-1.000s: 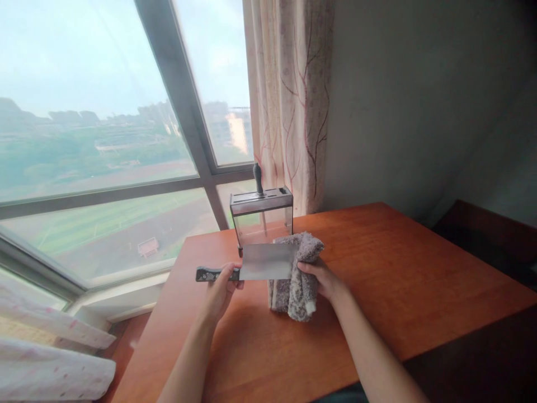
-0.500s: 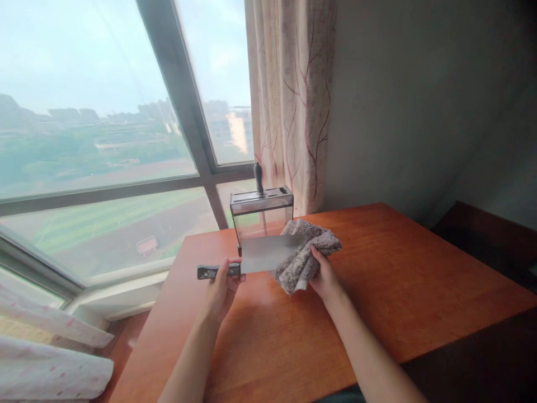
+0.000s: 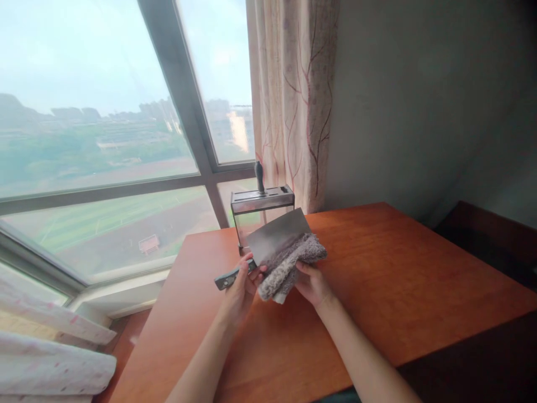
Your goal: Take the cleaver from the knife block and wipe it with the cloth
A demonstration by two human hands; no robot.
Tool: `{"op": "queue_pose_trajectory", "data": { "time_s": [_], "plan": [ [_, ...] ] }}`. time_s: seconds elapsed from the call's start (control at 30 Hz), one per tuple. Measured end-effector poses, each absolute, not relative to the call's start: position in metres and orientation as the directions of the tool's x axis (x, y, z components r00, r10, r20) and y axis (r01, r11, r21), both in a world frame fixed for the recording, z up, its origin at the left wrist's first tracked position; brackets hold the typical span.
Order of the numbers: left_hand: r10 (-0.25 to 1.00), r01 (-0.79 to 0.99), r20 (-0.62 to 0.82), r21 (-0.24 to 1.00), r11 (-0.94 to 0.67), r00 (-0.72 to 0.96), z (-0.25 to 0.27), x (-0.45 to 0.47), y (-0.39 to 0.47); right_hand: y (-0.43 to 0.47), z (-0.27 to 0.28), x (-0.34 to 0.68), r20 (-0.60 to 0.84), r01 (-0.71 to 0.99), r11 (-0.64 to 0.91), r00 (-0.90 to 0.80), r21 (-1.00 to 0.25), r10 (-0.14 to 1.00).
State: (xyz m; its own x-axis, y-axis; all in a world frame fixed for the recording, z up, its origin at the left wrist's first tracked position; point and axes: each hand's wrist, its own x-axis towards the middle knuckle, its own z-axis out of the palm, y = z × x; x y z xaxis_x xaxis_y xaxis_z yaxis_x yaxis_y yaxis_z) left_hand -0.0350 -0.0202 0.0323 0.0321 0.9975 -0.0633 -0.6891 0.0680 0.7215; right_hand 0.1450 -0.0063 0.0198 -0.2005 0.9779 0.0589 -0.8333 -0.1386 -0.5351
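Observation:
My left hand point(image 3: 243, 286) is closed round the dark riveted handle of a cleaver point(image 3: 277, 234), near where the handle meets the blade. The wide metal blade tilts up toward the right above the table. My right hand point(image 3: 312, 282) grips a fluffy grey cloth point(image 3: 293, 260), which is folded over the lower edge of the blade and covers it there. Some fingers of the right hand are hidden behind the cloth. Just behind the blade stands a knife block point(image 3: 263, 197) with clear sides, a dark-handled tool upright in its top.
The brown wooden table point(image 3: 377, 285) spreads beneath my hands. A large window point(image 3: 104, 140) is on the left, and a patterned curtain point(image 3: 293, 101) hangs behind the table. White spotted fabric point(image 3: 59, 364) lies at the lower left.
The cleaver has swung from roughly level to slanting, its tip end raised. My right hand and the cloth have moved left along the blade, toward the handle. My left hand has shifted right.

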Motion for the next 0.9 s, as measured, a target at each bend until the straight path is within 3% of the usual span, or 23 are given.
{"op": "queue_pose_trajectory", "data": {
  "time_s": [0.23, 0.47, 0.7, 0.9],
  "plan": [
    [0.987, -0.550, -0.085, 0.822, 0.149, 0.139, 0.028, -0.023, -0.028, -0.004, 0.014, 0.136, -0.084, -0.844, -0.182, -0.162, -0.505, 0.983],
    [0.993, -0.456, -0.075, 0.883, 0.109, 0.091, 0.025, -0.035, -0.022, 0.003, 0.021, 0.163, -0.098, -0.896, 0.032, 0.084, -0.443, 0.992],
    [0.995, -0.658, -0.100, 0.749, 0.082, 0.010, 0.026, -0.040, -0.018, 0.001, 0.019, 0.169, -0.049, -0.895, -0.012, 0.012, -0.445, 0.999],
    [0.990, -0.674, -0.107, 0.725, 0.138, 0.088, 0.027, -0.032, -0.022, -0.006, 0.024, 0.155, -0.019, -0.876, -0.048, -0.045, -0.481, 0.999]
  ]
}}
